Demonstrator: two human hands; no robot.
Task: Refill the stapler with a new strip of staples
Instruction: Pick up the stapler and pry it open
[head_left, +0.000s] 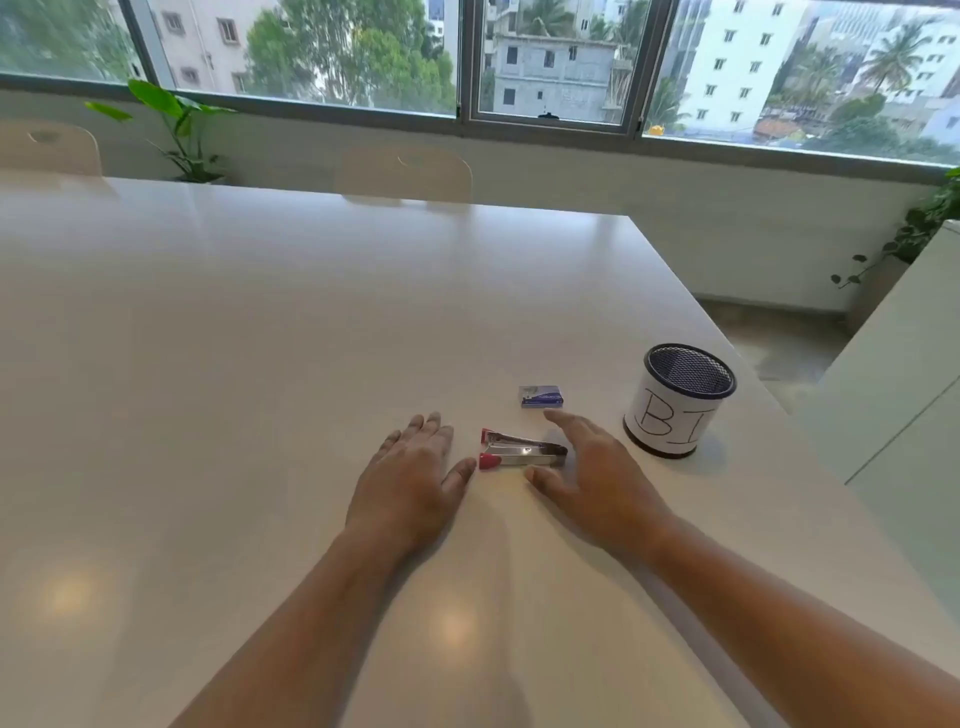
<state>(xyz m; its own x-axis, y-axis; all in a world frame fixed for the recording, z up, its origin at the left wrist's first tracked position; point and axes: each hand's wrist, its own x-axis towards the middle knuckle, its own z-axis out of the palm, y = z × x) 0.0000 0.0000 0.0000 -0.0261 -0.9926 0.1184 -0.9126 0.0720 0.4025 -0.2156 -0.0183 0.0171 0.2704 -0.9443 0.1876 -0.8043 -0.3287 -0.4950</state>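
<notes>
1 stapler (522, 451), 1 staple box (541, 396), 1 mesh cup (680, 400), 2 hands, all on white table (260, 364). Stapler lies btwn the hands, box just behind it, cup to the R. Left hand (410, 467) flat, fingers straight, thumb tip just beside stapler's red end, holds nothing. Right hand (587, 467) spread wide around stapler's other end, contact unclear.

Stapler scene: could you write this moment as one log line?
stapler lying on table | left hand open at red end | right hand open at other end | staple box beyond stapler
</notes>
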